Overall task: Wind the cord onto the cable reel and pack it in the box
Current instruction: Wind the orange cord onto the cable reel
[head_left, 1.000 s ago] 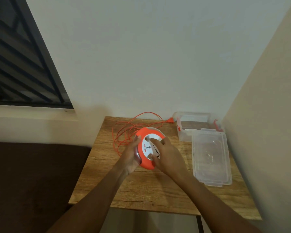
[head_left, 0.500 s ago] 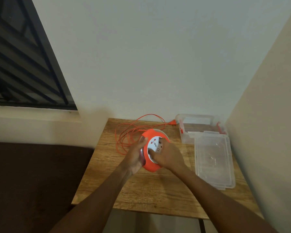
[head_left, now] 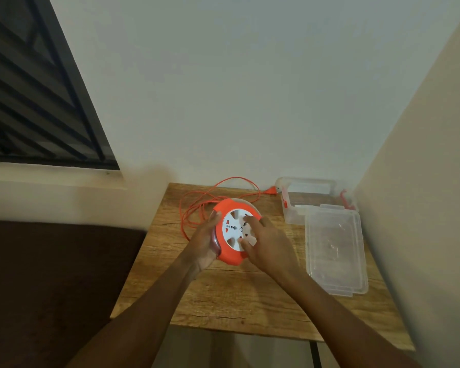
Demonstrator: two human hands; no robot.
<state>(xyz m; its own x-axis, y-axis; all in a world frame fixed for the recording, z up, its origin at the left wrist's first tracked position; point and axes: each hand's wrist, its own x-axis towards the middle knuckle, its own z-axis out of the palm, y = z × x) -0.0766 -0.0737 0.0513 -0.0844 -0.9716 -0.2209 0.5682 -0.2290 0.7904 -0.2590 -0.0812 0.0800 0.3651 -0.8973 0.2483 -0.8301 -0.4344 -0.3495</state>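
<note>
An orange cable reel (head_left: pixel 227 254) with a white socket face is tilted up above the middle of the wooden table (head_left: pixel 239 296). My left hand (head_left: pixel 206 241) grips its left rim from behind. My right hand (head_left: pixel 266 241) has its fingertips curled onto the white centre disc. Loose orange cord (head_left: pixel 197 205) lies in loops behind the reel, and its plug (head_left: pixel 271 192) rests near the back wall. A clear plastic box (head_left: pixel 290 208) with red latches stands open at the back right.
The box's clear lid (head_left: pixel 335 248) lies flat in front of the box, along the right wall. A dark surface (head_left: pixel 51 274) sits left of the table. A window with bars is at the upper left.
The white disc has turned under my right fingers, and that hand has shifted round the face. The reel stays held by my left hand. Cord loops look slightly smaller.
</note>
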